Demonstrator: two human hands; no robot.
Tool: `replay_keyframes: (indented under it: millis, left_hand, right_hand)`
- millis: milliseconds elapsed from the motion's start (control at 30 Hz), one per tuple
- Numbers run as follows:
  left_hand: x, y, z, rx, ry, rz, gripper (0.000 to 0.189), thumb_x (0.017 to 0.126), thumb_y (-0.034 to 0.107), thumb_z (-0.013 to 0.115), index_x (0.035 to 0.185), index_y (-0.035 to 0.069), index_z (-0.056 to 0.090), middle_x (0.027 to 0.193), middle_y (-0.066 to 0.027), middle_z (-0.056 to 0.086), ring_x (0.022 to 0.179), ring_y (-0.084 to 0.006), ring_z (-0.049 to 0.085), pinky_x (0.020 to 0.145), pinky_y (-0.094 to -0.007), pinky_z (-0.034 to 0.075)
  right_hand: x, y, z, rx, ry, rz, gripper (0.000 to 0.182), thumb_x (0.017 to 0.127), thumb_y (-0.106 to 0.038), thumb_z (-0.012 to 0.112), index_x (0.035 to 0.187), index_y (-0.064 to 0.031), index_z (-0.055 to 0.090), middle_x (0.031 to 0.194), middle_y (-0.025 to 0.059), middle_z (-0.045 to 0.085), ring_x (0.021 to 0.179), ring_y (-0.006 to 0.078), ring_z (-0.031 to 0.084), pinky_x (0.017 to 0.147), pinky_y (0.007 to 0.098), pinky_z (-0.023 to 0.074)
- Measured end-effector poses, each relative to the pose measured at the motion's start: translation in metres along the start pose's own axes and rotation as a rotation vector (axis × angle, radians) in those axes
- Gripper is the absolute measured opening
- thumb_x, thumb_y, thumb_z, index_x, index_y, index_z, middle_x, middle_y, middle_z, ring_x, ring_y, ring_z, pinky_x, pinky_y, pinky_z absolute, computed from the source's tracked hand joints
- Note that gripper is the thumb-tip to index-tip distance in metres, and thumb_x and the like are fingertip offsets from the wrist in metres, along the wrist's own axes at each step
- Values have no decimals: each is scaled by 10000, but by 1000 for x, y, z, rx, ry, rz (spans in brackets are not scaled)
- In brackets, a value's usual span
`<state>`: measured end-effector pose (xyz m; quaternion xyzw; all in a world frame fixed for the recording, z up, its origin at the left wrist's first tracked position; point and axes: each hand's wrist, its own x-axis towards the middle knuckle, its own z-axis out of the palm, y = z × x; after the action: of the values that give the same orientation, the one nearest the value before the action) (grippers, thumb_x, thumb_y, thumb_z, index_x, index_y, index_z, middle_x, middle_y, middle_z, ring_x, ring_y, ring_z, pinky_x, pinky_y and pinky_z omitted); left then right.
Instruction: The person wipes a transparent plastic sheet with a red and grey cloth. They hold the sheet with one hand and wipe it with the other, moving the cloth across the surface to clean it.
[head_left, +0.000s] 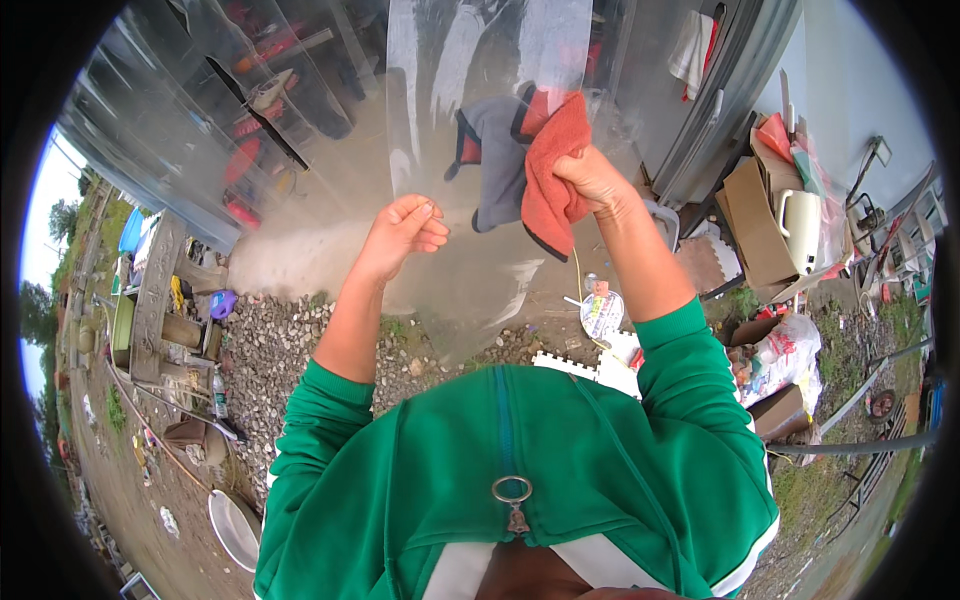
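Observation:
My right hand grips a cloth with a red face and dark edging, bunched in the fist. Left of the red part, a grey piece of cloth with red and dark trim lies against a hanging clear plastic curtain strip. I cannot tell whether the grey piece is in front of the strip or behind it. White streaks and smears mark the strip's upper part. By the strip's left edge, my left hand is held with its fingers curled. Whether it pinches the plastic edge cannot be told.
More clear curtain strips hang at the left. A white cloth hangs by the door frame. Cardboard boxes and a cream kettle stand right. Gravel, a stone bench and a white basin are left.

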<state>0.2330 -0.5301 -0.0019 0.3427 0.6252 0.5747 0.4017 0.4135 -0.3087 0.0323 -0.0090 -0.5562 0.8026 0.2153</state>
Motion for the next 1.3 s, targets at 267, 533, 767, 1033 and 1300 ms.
replay_keyframes:
  millis: [267, 533, 767, 1033, 1300]
  left_hand:
    - [8, -6, 21, 26, 57, -4, 192, 924, 253, 487, 888, 86, 574, 742, -37, 642, 638, -93, 612, 579, -210, 496]
    - [24, -1, 31, 43, 87, -37, 187, 924, 249, 492, 887, 85, 573, 736, -30, 637, 636, -93, 611, 575, -204, 497]
    - [33, -5, 44, -13, 62, -3, 191, 925, 248, 490, 885, 79, 568, 740, -38, 638, 641, -102, 614, 573, -216, 495]
    - [39, -22, 63, -22, 140, 10, 171, 926, 219, 487, 893, 70, 566, 747, -48, 643, 644, -107, 618, 584, -215, 498]
    - [47, -21, 68, -102, 167, -78, 169, 922, 221, 496, 921, 65, 560, 793, -83, 648, 691, -135, 631, 597, -233, 504]
  right_hand:
    - [-60, 108, -20, -134, 264, 157, 276, 796, -59, 607, 1063, -27, 546, 1014, 32, 593, 949, 147, 551, 827, 290, 452]
    - [-121, 146, -30, -406, 60, 279, 495, 748, -101, 696, 1192, -43, 486, 1125, 56, 555, 1082, 163, 498, 960, 316, 383]
    - [-57, 25, -18, -154, 122, 46, 339, 793, -136, 673, 1083, -23, 538, 1075, 44, 564, 996, 150, 531, 848, 305, 451]
    - [-84, 80, -40, -266, 267, 86, 259, 820, -94, 615, 1063, -26, 557, 1053, 51, 577, 1015, 162, 524, 877, 315, 428]
    - [-135, 188, -57, -357, 231, 286, 384, 806, -146, 641, 1150, -38, 510, 1104, 56, 554, 1038, 158, 518, 913, 317, 411]
